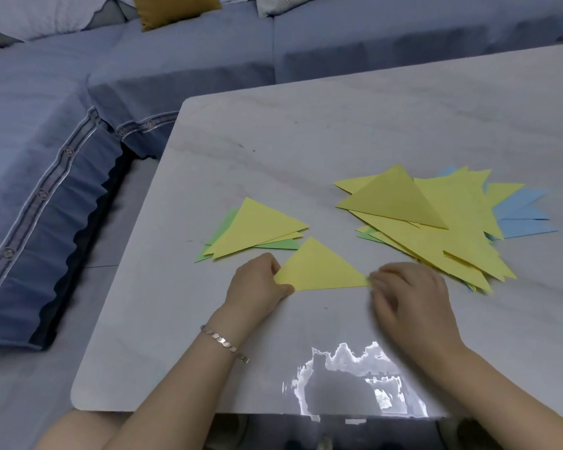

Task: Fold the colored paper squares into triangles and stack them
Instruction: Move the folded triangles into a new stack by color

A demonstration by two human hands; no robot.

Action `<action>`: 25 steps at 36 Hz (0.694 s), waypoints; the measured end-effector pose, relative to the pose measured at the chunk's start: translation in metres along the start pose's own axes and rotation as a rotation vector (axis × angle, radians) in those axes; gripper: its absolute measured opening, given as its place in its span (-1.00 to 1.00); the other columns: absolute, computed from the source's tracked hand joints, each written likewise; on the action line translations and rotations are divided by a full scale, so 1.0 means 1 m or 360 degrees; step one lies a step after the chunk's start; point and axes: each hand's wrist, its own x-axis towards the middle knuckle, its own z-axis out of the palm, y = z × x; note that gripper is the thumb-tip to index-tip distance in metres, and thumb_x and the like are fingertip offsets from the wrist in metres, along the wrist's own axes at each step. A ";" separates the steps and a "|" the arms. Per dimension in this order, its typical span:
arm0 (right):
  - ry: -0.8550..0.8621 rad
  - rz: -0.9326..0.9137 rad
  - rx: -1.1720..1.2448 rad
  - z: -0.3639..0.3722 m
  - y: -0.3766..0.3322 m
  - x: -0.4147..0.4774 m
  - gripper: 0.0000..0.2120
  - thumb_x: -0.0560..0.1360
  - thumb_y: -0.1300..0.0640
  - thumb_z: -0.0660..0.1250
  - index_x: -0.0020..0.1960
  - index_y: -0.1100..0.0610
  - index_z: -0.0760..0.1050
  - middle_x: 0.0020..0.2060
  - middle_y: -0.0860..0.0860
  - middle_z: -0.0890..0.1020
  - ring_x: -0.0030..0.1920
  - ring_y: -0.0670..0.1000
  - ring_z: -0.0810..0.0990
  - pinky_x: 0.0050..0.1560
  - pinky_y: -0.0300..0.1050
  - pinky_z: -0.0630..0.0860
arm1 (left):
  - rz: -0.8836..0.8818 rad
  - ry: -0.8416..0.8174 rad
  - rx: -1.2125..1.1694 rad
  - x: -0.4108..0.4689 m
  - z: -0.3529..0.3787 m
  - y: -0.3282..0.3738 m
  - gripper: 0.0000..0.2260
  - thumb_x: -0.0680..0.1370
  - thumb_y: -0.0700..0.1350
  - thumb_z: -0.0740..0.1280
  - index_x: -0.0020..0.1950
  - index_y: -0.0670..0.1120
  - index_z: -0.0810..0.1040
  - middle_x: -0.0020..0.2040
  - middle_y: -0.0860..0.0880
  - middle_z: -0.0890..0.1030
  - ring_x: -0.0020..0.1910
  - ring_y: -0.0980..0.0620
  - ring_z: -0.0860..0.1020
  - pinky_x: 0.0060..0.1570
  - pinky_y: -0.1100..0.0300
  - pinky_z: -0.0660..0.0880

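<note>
Head view: a folded yellow triangle (319, 269) lies flat on the marble table (273, 141) between both hands. The left hand (257, 282), above a bracelet (223, 342), pinches its left corner. The right hand (407, 287) meets the right corner, but blur obscures its grip. A yellow-green stack (257, 227) lies just behind, and a sprawling pile (436, 222) to the right hides its lower sheets. A blue sofa (46, 157) stands beyond; glare (355, 368) masks the table's near edge.

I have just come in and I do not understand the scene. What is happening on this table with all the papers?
A person is folding coloured paper. The left hand pinches the left corner of a yellow triangle lying on the table. The right hand, which is blurred, is at its right corner. Behind it on the left lies a small stack of yellow and green triangles. On the right is a larger loose pile of yellow, green and blue paper.
</note>
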 end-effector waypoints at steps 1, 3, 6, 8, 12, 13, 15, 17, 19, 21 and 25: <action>0.0055 0.0037 0.0040 -0.002 0.002 0.009 -0.76 0.30 0.24 0.30 -0.07 0.19 0.64 -0.11 0.12 0.63 -0.04 0.21 0.59 0.07 0.07 0.40 | 0.0037 0.0007 -0.0015 0.000 0.000 0.000 -0.80 0.39 -0.09 0.42 -0.20 -0.03 0.39 -0.29 0.08 0.41 -0.24 0.04 0.43 -0.37 0.21 0.28; 0.0166 0.0161 0.0123 -0.008 0.007 0.031 -0.76 0.34 0.29 0.33 0.00 0.23 0.61 0.04 0.22 0.58 0.07 0.27 0.53 0.13 0.13 0.39 | 0.0105 0.0020 -0.0117 0.000 0.000 -0.002 -0.77 0.41 -0.11 0.40 -0.31 -0.01 0.35 -0.37 0.08 0.38 -0.37 0.10 0.36 -0.42 0.23 0.22; 0.0136 0.0341 0.0269 -0.013 0.018 0.064 -0.78 0.44 0.29 0.34 0.07 0.17 0.60 0.32 0.25 0.37 0.33 0.25 0.29 0.31 0.04 0.21 | 0.0073 0.0069 -0.0540 0.003 -0.009 -0.004 -0.79 0.44 -0.13 0.38 -0.34 -0.02 0.41 -0.44 0.04 0.49 -0.44 0.05 0.39 -0.43 0.21 0.29; 0.0030 0.0456 0.0342 -0.013 0.025 0.081 -0.78 0.49 0.23 0.29 0.11 0.09 0.58 0.41 0.22 0.23 0.42 0.16 0.13 0.37 -0.04 0.09 | 0.0042 0.0187 -0.0717 0.008 -0.021 -0.009 -0.81 0.45 -0.18 0.38 -0.33 -0.05 0.45 -0.46 0.00 0.53 -0.47 0.03 0.41 -0.36 0.18 0.35; -0.0071 0.0584 0.0340 -0.008 0.035 0.097 -0.75 0.52 0.17 0.24 0.17 0.06 0.55 0.38 0.22 0.28 0.42 0.13 0.11 0.35 -0.09 0.07 | -0.0050 0.0534 -0.0744 0.023 -0.046 -0.025 -0.93 0.46 -0.18 0.39 -0.14 -0.10 0.51 -0.26 -0.06 0.55 -0.32 0.00 0.47 -0.24 0.17 0.39; -0.0095 0.0601 0.0334 -0.006 0.038 0.099 -0.75 0.52 0.17 0.24 0.17 0.08 0.54 0.35 0.23 0.33 0.41 0.14 0.14 0.33 -0.13 0.07 | -0.0118 0.0597 -0.0718 0.025 -0.049 -0.030 -0.85 0.47 -0.16 0.38 0.01 -0.09 0.50 -0.12 -0.09 0.55 -0.23 -0.01 0.49 -0.21 0.17 0.40; -0.0120 0.0615 0.0304 -0.004 0.042 0.099 -0.75 0.52 0.18 0.24 0.16 0.13 0.55 0.27 0.23 0.42 0.37 0.18 0.21 0.25 -0.22 0.06 | -0.0249 0.0711 -0.0541 0.024 -0.048 -0.040 -0.63 0.50 -0.10 0.35 0.27 -0.07 0.37 0.13 -0.11 0.46 0.04 -0.06 0.45 -0.03 0.14 0.38; -0.0069 0.0610 0.0323 -0.004 0.044 0.097 -0.77 0.51 0.21 0.24 0.12 0.18 0.57 0.18 0.16 0.53 0.31 0.19 0.31 0.20 -0.23 0.13 | -0.0200 0.0858 -0.0305 0.015 -0.042 -0.042 -0.53 0.50 -0.11 0.34 0.37 -0.08 0.27 0.27 -0.14 0.34 0.24 -0.13 0.29 0.18 0.06 0.27; 0.0051 0.0588 0.0440 -0.007 0.040 0.092 -0.82 0.50 0.22 0.26 0.05 0.18 0.60 0.07 0.09 0.59 0.20 0.13 0.42 0.15 -0.20 0.25 | 0.0006 0.0908 -0.0159 0.003 -0.032 -0.036 -0.51 0.49 -0.17 0.33 0.39 -0.13 0.27 0.31 -0.17 0.29 0.30 -0.13 0.22 0.27 0.09 0.16; 0.0129 0.0554 0.0641 -0.012 0.030 0.085 -0.85 0.49 0.25 0.29 -0.04 0.09 0.61 -0.04 0.01 0.61 0.03 -0.03 0.49 -0.01 -0.32 0.30 | 0.0253 0.0853 -0.0052 -0.010 -0.020 -0.027 -0.52 0.45 -0.24 0.35 0.36 -0.18 0.33 0.30 -0.20 0.32 0.31 -0.18 0.24 0.29 0.16 0.11; -0.0011 0.0449 0.1066 -0.017 0.007 0.071 -0.78 0.44 0.34 0.34 -0.14 0.02 0.58 -0.21 -0.16 0.60 -0.22 -0.34 0.52 -0.18 -0.56 0.32 | 0.0783 0.0815 0.0075 -0.033 0.004 -0.004 -0.59 0.39 -0.32 0.39 0.23 -0.26 0.47 0.28 -0.27 0.43 0.28 -0.25 0.39 0.27 0.04 0.26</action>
